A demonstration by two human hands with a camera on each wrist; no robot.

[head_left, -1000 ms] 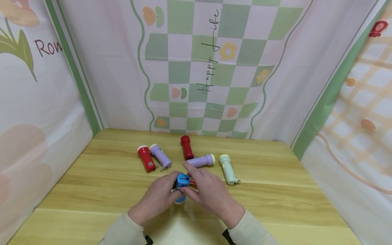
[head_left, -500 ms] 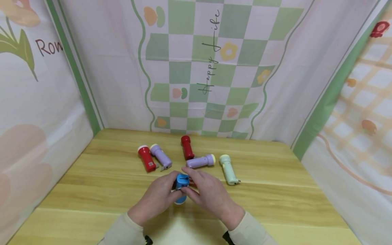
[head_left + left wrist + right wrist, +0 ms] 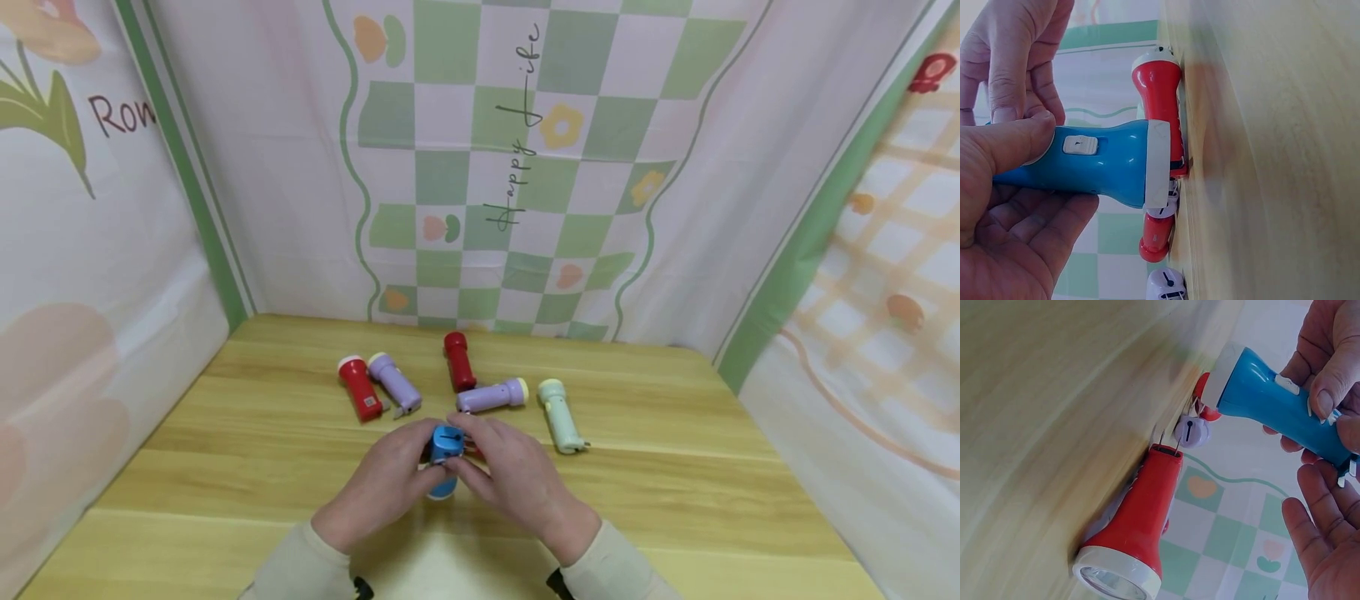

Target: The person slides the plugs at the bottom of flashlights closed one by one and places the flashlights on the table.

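A blue flashlight (image 3: pixel 1107 156) with a white lens rim and white switch is held by my left hand (image 3: pixel 386 479), its thumb on the body near the switch. In the head view it stands lens down, its slotted tail (image 3: pixel 448 440) facing up. My right hand (image 3: pixel 521 479) is at that tail, thumb on the near side and fingers on the opposite side. In the right wrist view, small pale prongs (image 3: pixel 1342 480) show beside its fingertips. Behind my right hand lies a red flashlight (image 3: pixel 1141 500) with metal prongs out, mostly hidden in the head view.
On the wooden table (image 3: pixel 225 467) lie a red flashlight (image 3: pixel 360 387), a purple one (image 3: pixel 395 385), a dark red one (image 3: pixel 459 361), another purple one (image 3: pixel 491 396) and a mint green one (image 3: pixel 559 415). A patterned curtain (image 3: pixel 300 208) hangs behind the table.
My right fingertips have drawn slightly back toward the tail of the blue flashlight, uncovering more of the middle purple one. My left hand keeps its hold.
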